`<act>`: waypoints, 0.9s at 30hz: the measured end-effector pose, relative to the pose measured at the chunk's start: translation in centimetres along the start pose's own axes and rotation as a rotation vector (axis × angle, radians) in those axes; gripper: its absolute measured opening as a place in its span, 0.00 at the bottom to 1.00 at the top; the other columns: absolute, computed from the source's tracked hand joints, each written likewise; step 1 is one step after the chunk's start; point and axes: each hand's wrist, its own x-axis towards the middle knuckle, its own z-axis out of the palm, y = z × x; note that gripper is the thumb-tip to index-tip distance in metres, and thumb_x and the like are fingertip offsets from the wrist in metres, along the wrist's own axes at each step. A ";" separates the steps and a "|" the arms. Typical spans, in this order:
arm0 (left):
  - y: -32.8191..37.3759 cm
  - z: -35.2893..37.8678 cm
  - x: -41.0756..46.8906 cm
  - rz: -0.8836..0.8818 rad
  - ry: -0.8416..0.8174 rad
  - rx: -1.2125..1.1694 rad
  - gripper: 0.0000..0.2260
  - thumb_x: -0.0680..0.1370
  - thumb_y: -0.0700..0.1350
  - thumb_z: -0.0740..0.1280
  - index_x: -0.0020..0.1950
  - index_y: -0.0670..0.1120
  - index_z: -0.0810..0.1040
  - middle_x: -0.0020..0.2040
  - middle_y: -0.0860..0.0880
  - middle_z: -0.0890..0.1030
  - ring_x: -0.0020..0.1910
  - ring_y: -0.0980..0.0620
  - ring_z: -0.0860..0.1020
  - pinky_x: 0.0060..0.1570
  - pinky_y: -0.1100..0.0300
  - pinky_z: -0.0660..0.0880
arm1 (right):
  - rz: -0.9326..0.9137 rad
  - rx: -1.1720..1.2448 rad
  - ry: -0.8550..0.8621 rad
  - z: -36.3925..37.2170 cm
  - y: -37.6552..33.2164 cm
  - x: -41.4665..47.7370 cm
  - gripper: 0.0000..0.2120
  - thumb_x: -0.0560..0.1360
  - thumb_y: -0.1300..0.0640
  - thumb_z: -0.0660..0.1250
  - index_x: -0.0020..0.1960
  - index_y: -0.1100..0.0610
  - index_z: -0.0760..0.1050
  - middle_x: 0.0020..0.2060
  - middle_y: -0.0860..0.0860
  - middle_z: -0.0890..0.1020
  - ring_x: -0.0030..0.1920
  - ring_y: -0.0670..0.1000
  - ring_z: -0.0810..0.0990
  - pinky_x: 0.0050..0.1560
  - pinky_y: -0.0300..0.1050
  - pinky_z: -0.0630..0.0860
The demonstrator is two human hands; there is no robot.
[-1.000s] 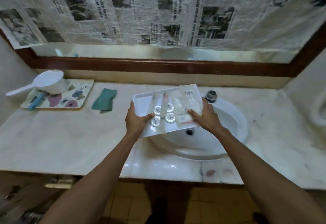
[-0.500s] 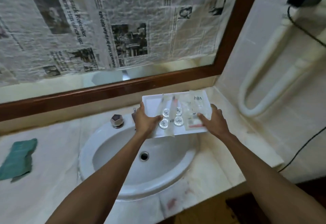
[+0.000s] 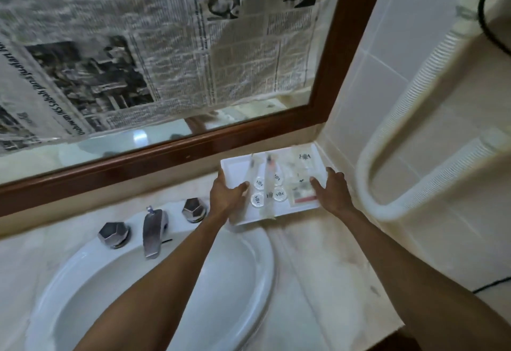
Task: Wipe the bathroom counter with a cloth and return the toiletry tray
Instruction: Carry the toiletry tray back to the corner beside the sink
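White toiletry tray (image 3: 237,169) gripped at both ends, left hand (image 3: 225,194) and right hand (image 3: 333,191) curled on its rims; now in the counter (image 3: 318,262) corner right of the sink (image 3: 154,290), beside the tiled wall (image 3: 356,96) and mirror frame (image 3: 166,154); half a second ago held above the sink; tap (image 3: 152,230) at its left.

sink (image 3: 116,292): white, oval | tap (image 3: 152,229): metal, between two faceted knobs (image 3: 113,233) | mirror (image 3: 171,135): wood frame, covered with newspaper (image 3: 166,46) | hose (image 3: 414,118): ribbed, white, on tiled wall
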 end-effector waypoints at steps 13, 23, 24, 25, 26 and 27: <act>0.7 8.8 6.3 -0.155 -0.088 0.044 0.39 0.71 0.47 0.78 0.77 0.43 0.63 0.62 0.47 0.77 0.61 0.46 0.78 0.47 0.66 0.72 | 0.043 0.050 0.017 1.9 3.1 10.8 0.29 0.78 0.51 0.67 0.73 0.64 0.65 0.66 0.65 0.73 0.68 0.64 0.71 0.67 0.52 0.66; -6.1 9.5 8.5 -0.125 -0.101 0.132 0.35 0.60 0.65 0.78 0.58 0.47 0.74 0.57 0.46 0.80 0.51 0.47 0.82 0.51 0.49 0.82 | -0.011 -0.009 -0.023 2.3 4.8 9.6 0.35 0.78 0.45 0.66 0.75 0.65 0.59 0.71 0.63 0.70 0.70 0.64 0.68 0.68 0.57 0.67; -7.2 9.7 8.7 -0.114 -0.110 0.155 0.39 0.59 0.69 0.78 0.60 0.47 0.74 0.60 0.45 0.79 0.53 0.47 0.82 0.54 0.47 0.81 | -0.030 -0.038 -0.036 2.1 4.9 9.3 0.38 0.76 0.42 0.67 0.75 0.64 0.58 0.71 0.62 0.69 0.71 0.63 0.68 0.68 0.57 0.67; -6.9 9.2 8.1 -0.114 -0.131 0.192 0.44 0.58 0.72 0.77 0.64 0.46 0.73 0.64 0.45 0.77 0.57 0.46 0.81 0.56 0.47 0.80 | -0.047 -0.063 -0.054 1.9 5.0 9.1 0.42 0.74 0.39 0.68 0.75 0.63 0.58 0.71 0.61 0.68 0.71 0.63 0.67 0.68 0.57 0.66; -5.6 8.4 6.7 -0.094 -0.148 0.230 0.50 0.57 0.73 0.77 0.69 0.45 0.71 0.68 0.45 0.74 0.61 0.45 0.79 0.60 0.47 0.79 | -0.060 -0.082 -0.073 1.7 5.1 8.8 0.46 0.71 0.36 0.70 0.76 0.62 0.57 0.72 0.61 0.68 0.71 0.62 0.66 0.68 0.57 0.66; -4.1 7.8 5.2 -0.072 -0.171 0.277 0.55 0.56 0.72 0.78 0.73 0.44 0.67 0.72 0.46 0.69 0.67 0.45 0.75 0.64 0.47 0.76 | -0.067 -0.097 -0.094 1.6 5.2 8.6 0.51 0.67 0.32 0.71 0.76 0.61 0.56 0.73 0.59 0.66 0.72 0.62 0.65 0.68 0.58 0.66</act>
